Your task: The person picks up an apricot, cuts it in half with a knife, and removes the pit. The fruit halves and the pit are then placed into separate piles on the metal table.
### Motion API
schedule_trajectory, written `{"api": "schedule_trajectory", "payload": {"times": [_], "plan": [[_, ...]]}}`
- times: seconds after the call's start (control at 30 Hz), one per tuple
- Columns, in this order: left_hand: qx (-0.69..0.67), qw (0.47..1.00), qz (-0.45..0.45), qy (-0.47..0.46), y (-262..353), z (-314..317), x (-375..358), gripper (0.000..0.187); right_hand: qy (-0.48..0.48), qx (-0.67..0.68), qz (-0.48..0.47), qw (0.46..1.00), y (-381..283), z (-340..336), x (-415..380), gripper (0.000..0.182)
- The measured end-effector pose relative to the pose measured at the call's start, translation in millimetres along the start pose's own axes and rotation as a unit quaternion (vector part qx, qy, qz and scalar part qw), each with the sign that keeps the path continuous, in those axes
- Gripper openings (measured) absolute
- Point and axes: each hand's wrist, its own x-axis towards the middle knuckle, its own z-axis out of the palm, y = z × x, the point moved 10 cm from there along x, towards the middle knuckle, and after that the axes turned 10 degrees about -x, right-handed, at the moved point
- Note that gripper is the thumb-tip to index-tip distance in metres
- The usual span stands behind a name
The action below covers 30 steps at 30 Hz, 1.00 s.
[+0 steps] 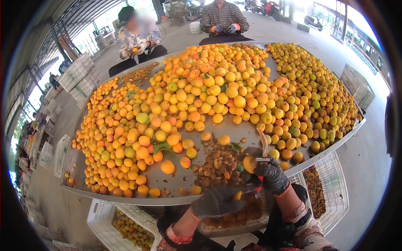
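Both of my hands wear dark gloves at the near edge of the metal table point(163, 180). My left hand point(217, 203) is closed around a piece of orange fruit point(237, 195), its fingers partly blurred. My right hand point(272, 175) is closed on a tool with a curved brown handle point(264, 142), a metal part and a red part. An apricot point(250, 164) shows beside the right hand's fingers. Just beyond my hands lies a heap of brown pits point(217, 163). Large piles of orange apricots point(209, 92) and yellow-green apricots point(314, 96) cover much of the table.
White crates with fruit point(100, 217) and with brown pits point(335, 188) stand below the near edge. Under my hands is a container point(238, 221). Two people sit across the table, one at left point(140, 42), one in a checkered shirt point(222, 21). Stacked crates point(79, 75) stand left.
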Motion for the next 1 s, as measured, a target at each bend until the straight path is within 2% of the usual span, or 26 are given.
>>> {"api": "schedule_trajectory", "payload": {"times": [0.03, 0.1, 0.23, 0.3, 0.33, 0.4, 0.43, 0.5, 0.53, 0.57, 0.6, 0.63, 0.7, 0.73, 0.77, 0.8, 0.83, 0.87, 0.9, 0.93, 1.0], "plan": [[0.0, 1.0, 0.001, -0.003, 6.3, 2.0, 1.2, 0.053, 0.002, 0.0, -0.001, 1.0, 0.8, 1.4, 1.2, 0.052], [0.073, 0.997, -0.013, -0.015, 21.1, 7.3, 4.1, 0.044, 0.061, -0.079, -0.085, 0.991, -13.0, -4.0, 2.7, 0.051], [0.034, 0.998, 0.046, -0.011, 6.3, 7.6, 3.4, 0.043, 0.05, -0.066, -0.091, 0.992, -11.4, 3.2, 4.0, 0.05], [-0.204, 0.976, 0.062, 0.037, -2.4, -8.5, -0.9, 0.043, 0.055, -0.054, -0.076, 0.994, -7.9, 4.0, 5.9, 0.047], [-0.203, 0.976, 0.062, 0.04, -3.2, -8.7, -1.2, 0.043, 0.052, -0.055, -0.076, 0.994, -8.8, 6.7, 6.2, 0.047], [-0.333, 0.903, -0.036, 0.268, -29.7, -43.3, -10.5, 0.043, 0.033, 0.0, -0.048, 0.998, -6.8, 16.0, 5.4, 0.044], [-0.333, 0.902, -0.033, 0.273, -25.9, -45.0, -5.8, 0.043, 0.027, -0.003, -0.048, 0.998, -8.3, 22.3, 5.5, 0.044], [-0.18, 0.909, 0.191, 0.323, 28.6, -65.6, -9.0, 0.038, 0.069, -0.002, -0.038, 0.997, -6.2, 28.9, 6.7, 0.041], [-0.177, 0.909, 0.191, 0.326, 31.6, -64.0, -11.1, 0.038, 0.065, -0.001, -0.039, 0.997, -4.8, 35.3, 8.6, 0.041], [-0.318, 0.89, 0.111, 0.307, 11.8, -56.2, -7.6, 0.036, 0.078, -0.036, -0.067, 0.994, -8.8, 38.1, 9.6, 0.039], [-0.451, 0.847, 0.03, 0.281, -7.6, -41.8, -4.6, 0.035, 0.092, -0.072, -0.096, 0.989, -12.6, 41.3, 10.6, 0.038], [-0.449, 0.847, 0.033, 0.284, -11.1, -41.9, -4.4, 0.035, 0.086, -0.018, -0.133, 0.987, -13.1, 46.1, 12.2, 0.037], [-0.279, 0.884, 0.07, 0.368, -17.5, -62.7, -12.6, 0.034, 0.079, -0.008, -0.121, 0.989, -10.9, 53.6, 18.2, 0.037], [-0.277, 0.883, 0.072, 0.371, -31.4, -65.1, -13.0, 0.034, 0.076, 0.003, -0.108, 0.991, -8.5, 56.3, 20.9, 0.037], [-0.061, 0.897, 0.126, 0.419, -11.8, -76.1, -23.3, 0.033, 0.072, 0.002, -0.109, 0.991, -8.9, 58.1, 22.6, 0.037], [0.158, 0.864, 0.172, 0.446, 10.2, -73.1, -31.8, 0.032, 0.065, 0.012, -0.089, 0.994, -3.8, 59.1, 24.9, 0.036], [0.16, 0.862, 0.173, 0.448, 7.4, -72.4, -32.6, 0.032, 0.059, 0.021, -0.068, 0.996, 2.2, 59.6, 27.4, 0.035], [-0.095, 0.868, 0.151, 0.464, 1.0, -85.0, -34.0, 0.031, 0.055, 0.02, -0.068, 0.996, 9.9, 56.5, 30.4, 0.035], [-0.345, 0.816, 0.122, 0.448, -15.8, -84.6, -29.9, 0.03, 0.071, 0.012, -0.114, 0.991, 12.5, 47.5, 32.2, 0.033], [-0.344, 0.815, 0.124, 0.45, -14.2, -87.2, -31.4, 0.03, 0.088, 0.004, -0.16, 0.983, 8.8, 42.0, 31.6, 0.031], [-0.29, 0.81, 0.147, 0.489, -7.0, -96.9, -41.7, 0.029, 0.099, 0.016, -0.13, 0.986, -3.9, 45.7, 26.0, 0.027]]}}
